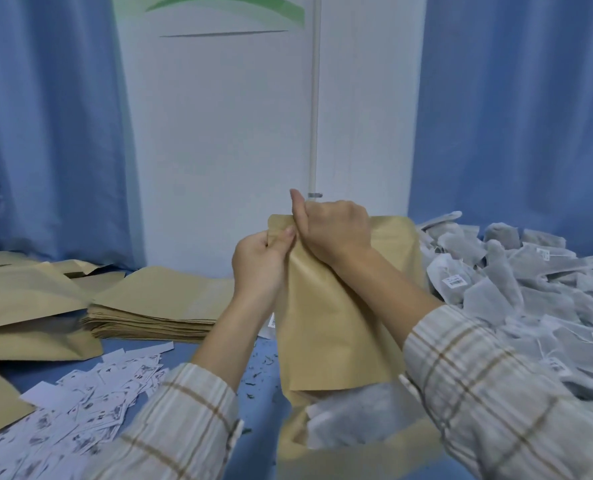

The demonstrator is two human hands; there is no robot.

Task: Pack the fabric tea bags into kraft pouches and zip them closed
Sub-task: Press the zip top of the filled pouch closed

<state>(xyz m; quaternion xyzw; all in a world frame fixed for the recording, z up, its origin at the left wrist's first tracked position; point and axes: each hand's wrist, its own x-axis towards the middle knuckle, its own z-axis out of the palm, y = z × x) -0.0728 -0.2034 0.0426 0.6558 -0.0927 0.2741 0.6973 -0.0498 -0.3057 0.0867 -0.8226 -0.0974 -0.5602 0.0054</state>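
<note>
I hold a kraft pouch (326, 327) upright above the blue table. My left hand (258, 263) pinches its top left corner. Right beside it, my right hand (333, 226) grips the top edge, thumb up. Below it, near the bottom of the view, a second kraft pouch (340, 455) lies open with a fabric tea bag (352, 415) showing in its mouth. A big heap of grey fabric tea bags (517, 289) with white tags fills the right side.
A flat stack of kraft pouches (156, 306) lies left of centre, with puffed pouches (28, 317) further left. Small printed paper labels (90, 400) are scattered at the lower left. Blue curtains (45, 133) and a white wall stand behind.
</note>
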